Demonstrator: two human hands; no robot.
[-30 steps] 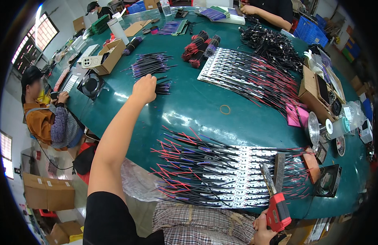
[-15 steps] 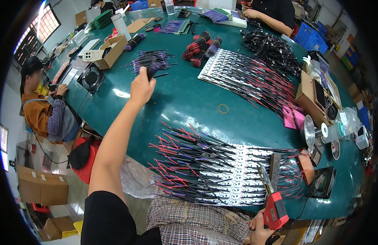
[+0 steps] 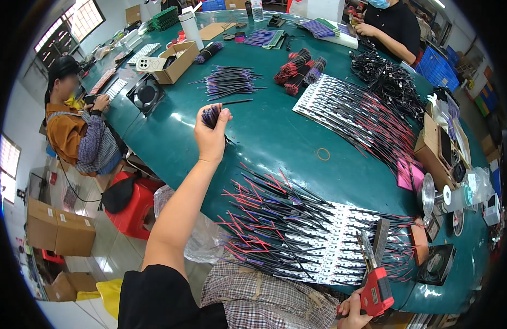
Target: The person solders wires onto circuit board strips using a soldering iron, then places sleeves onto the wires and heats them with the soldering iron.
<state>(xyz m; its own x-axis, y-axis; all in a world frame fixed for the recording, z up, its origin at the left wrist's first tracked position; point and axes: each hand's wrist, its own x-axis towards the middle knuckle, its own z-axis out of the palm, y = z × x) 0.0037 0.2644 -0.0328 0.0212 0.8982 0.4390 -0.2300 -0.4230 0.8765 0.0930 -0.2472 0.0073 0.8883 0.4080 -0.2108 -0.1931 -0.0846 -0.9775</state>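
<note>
While the left arm stretches out over the green table [image 3: 275,137], the stock reads as follows.

Left hand [image 3: 211,133]: raised above the table, fingers and thumb pinched shut on a small bundle of wires [image 3: 210,115], held upright by its lower half.

Right hand [image 3: 352,312]: at the near table edge, wrapped around the grip of a red soldering tool [image 3: 375,288], tip pointing up and away.

Bundle of wires, location: in the left hand, clear of the table, near the loose pile of dark and purple wires [image 3: 230,82].

Bundle of wires, handling: judged light, thin and limp; strands likely to splay or slip out singly, so best gripped firmly around the middle.

Near work: white strips [image 3: 324,247] laid in a row, red and black leads fanning out.

Also present: rubber band [image 3: 323,154], cardboard box [image 3: 175,61].
</note>
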